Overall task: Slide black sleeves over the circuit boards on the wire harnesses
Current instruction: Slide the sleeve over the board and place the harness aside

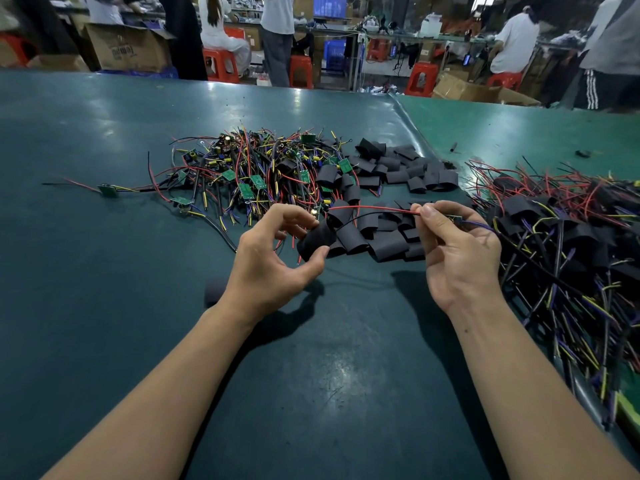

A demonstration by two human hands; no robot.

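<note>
My left hand (pixel 273 258) pinches a black sleeve (pixel 317 240) between thumb and fingers, a little above the green table (pixel 104 271). My right hand (pixel 457 251) grips a wire harness (pixel 374 210) by its red and black wires; its small circuit board is mostly hidden behind my fingers. The red and black wires run leftward from my right hand to the sleeve's mouth. Purple and black wires trail from my right hand to the right. The hands are about a hand's width apart.
A tangle of bare harnesses with green boards (pixel 249 174) lies behind my left hand. Loose black sleeves (pixel 398 168) are heaped in the middle. A pile of sleeved harnesses (pixel 561 230) covers the right side. People, red stools and cartons stand beyond the table's far edge.
</note>
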